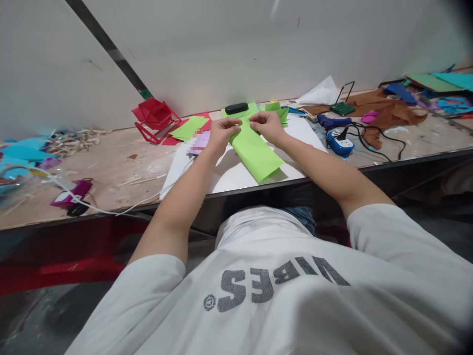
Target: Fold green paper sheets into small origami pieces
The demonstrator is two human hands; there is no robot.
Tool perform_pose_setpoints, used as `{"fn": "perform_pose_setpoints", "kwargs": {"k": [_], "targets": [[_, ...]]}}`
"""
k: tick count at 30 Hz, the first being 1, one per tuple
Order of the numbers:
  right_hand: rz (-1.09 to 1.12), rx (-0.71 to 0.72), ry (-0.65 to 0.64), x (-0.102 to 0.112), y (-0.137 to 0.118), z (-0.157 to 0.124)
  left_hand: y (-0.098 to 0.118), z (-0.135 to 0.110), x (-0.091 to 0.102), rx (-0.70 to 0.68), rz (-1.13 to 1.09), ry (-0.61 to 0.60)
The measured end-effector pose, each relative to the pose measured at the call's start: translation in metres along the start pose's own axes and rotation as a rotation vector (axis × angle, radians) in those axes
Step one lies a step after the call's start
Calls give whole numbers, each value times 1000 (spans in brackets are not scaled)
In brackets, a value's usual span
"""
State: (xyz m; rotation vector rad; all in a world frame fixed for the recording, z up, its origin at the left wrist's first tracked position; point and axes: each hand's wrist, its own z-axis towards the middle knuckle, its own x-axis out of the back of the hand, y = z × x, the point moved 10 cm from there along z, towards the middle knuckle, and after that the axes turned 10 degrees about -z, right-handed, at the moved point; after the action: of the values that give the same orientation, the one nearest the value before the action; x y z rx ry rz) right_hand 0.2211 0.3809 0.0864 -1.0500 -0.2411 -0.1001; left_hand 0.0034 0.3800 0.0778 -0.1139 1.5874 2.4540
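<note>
A folded sheet of bright green paper (257, 154) slants over the white board (225, 180), its lower end near the table's front edge. My left hand (224, 132) pinches the paper's upper left edge between thumb and fingers. On the opposite edge, my right hand (269, 127) grips it in the same way, fingers curled. Behind both hands lies more green paper (254, 108), with a black oblong case (236, 108) resting on it. Left of my left hand are green sheets (189, 128) over red paper, and a partly blurred purplish item (199, 143).
A small red folding-chair model (155, 118) stands at the back left. To the right lie a blue glue gun (333, 122), a blue-and-white device (340, 143) with black cable, and brown scraps (391, 113). A purple device (72, 193) and white cable lie at left.
</note>
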Motion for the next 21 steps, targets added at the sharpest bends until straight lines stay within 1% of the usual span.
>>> {"fn": "perform_pose_setpoints", "kwargs": {"k": [5, 12, 17, 21], "targets": [[-11, -47, 10, 1, 0, -1, 0, -2, -1, 6, -6, 17], [48, -123, 28, 3, 7, 0, 4, -4, -5, -12, -32, 9], [73, -149, 26, 4, 5, -2, 5, -5, -5, -11, -26, 13], [74, -139, 12, 4, 1, -4, 4, -6, -3, -1, 4, 16]]}}
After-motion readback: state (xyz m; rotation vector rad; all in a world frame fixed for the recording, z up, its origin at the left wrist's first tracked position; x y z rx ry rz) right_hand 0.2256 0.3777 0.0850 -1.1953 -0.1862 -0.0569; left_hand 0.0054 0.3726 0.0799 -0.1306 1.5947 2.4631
